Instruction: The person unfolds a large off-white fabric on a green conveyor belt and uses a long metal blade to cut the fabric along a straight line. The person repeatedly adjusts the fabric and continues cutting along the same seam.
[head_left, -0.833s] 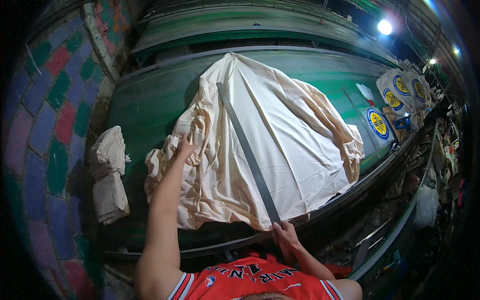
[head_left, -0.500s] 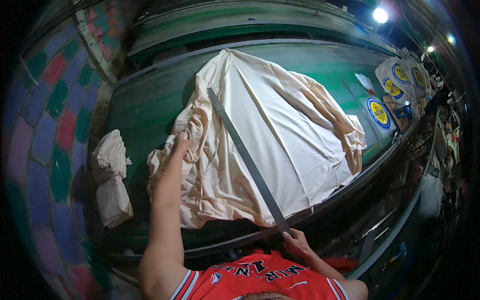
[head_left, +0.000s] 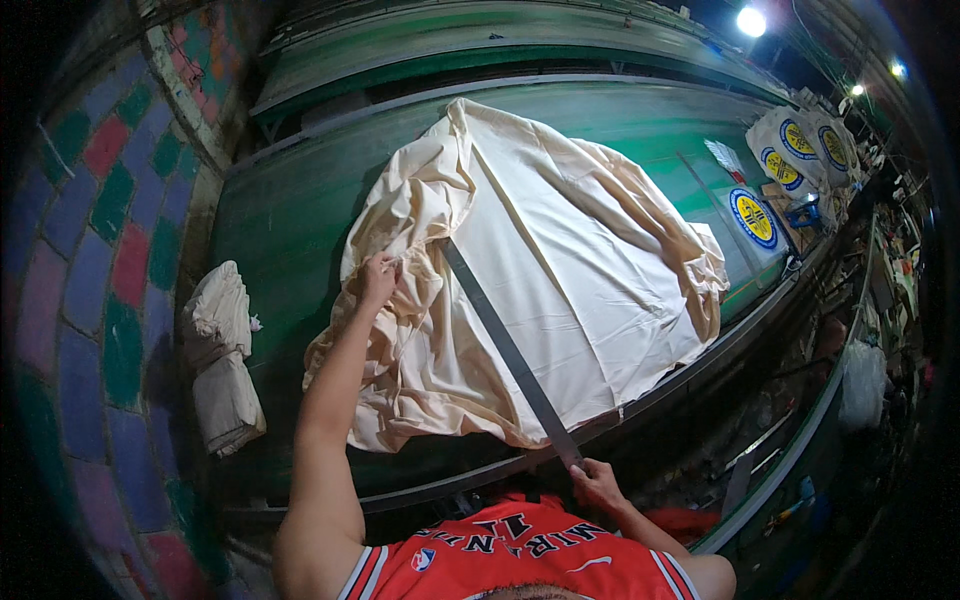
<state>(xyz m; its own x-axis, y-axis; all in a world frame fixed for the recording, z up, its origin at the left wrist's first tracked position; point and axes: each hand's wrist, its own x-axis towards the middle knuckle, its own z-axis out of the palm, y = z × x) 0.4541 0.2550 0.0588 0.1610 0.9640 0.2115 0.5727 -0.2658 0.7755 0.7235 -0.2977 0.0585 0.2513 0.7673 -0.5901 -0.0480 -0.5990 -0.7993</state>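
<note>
A large cream cloth [head_left: 570, 270] lies over the green table, smooth in the middle and bunched in folds along its left side. My left hand [head_left: 379, 279] is closed on the bunched left part of the cloth. A long dark flat bar, like a metal straightedge [head_left: 510, 350], runs slantwise across the cloth from its middle left to the near table edge. Around its near end, just past that edge, my right hand [head_left: 597, 485] is closed. The bar's far end meets the gathered folds, which seem to cover its tip.
Folded cream cloth bundles [head_left: 226, 400] sit at the table's left end, beside a painted brick wall [head_left: 120, 270]. On the right lie a piece with a blue and yellow round print [head_left: 754, 218] and more printed cloths [head_left: 800, 150]. Another long table [head_left: 480, 60] stands beyond.
My left hand has moved slightly right, bringing the bunched cloth inward over the bar's far part. Less of the bar shows now. My right hand has stayed nearly in place.
</note>
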